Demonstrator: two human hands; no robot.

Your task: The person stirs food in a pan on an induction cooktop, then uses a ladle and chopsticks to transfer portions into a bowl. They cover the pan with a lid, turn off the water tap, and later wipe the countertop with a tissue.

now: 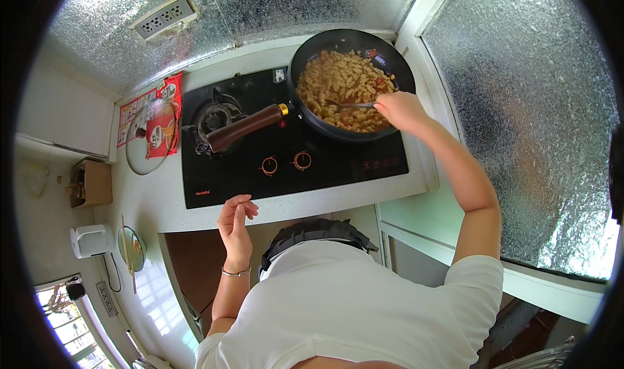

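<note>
My right hand (pixel 400 110) grips the handle of a metal spoon (pixel 358 105) above the right part of a black wok (pixel 351 40). The spoon's bowl end dips into yellowish-brown chunky food (pixel 336 74) with a few red pieces and some sauce. The wok rests on the right side of a black gas cooktop (pixel 234 174). Its brown handle (pixel 248 126) points left across the free burner (pixel 214 118). My left hand (pixel 237 218) hangs by the counter's front edge with its fingers loosely curled and apart, holding nothing.
A glass lid (pixel 138 149) lies over red food packets (pixel 170 91) left of the cooktop. Farther left stand a cardboard box (pixel 91 183), a white appliance (pixel 91 240) and a bowl (pixel 138 261) with chopsticks (pixel 126 252) across it. Foil-like sheeting (pixel 312 3) covers the back wall.
</note>
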